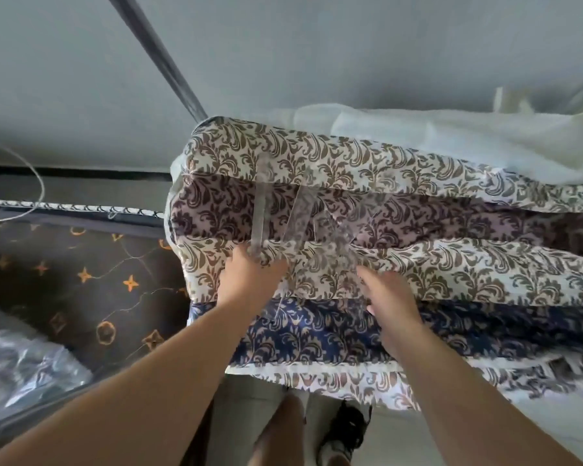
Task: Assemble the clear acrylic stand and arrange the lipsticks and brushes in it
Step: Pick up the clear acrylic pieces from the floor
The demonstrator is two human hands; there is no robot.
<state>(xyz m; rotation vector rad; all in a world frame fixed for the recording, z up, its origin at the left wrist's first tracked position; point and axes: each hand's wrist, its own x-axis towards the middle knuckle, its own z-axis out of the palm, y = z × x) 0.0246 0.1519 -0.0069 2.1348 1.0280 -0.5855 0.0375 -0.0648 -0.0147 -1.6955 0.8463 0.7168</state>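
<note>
Head view: a stack of patterned quilts [384,203] fills the frame from 9 to 3 o'clock, and the clear acrylic pieces [303,223] lie on it just above centre, barely visible against the print. The left hand [246,277] grips an upright clear panel [258,213] by its lower end; the right hand [389,297], at 4 o'clock of the pieces, hovers with loose fingers, holding nothing. I'd steady the panel and line up the slots by feel, since the soft bedding gives.

Acrylic stand [293,227] on the folded quilts [418,250], hands at its near edge, plastic bag [17,361] far left.
</note>
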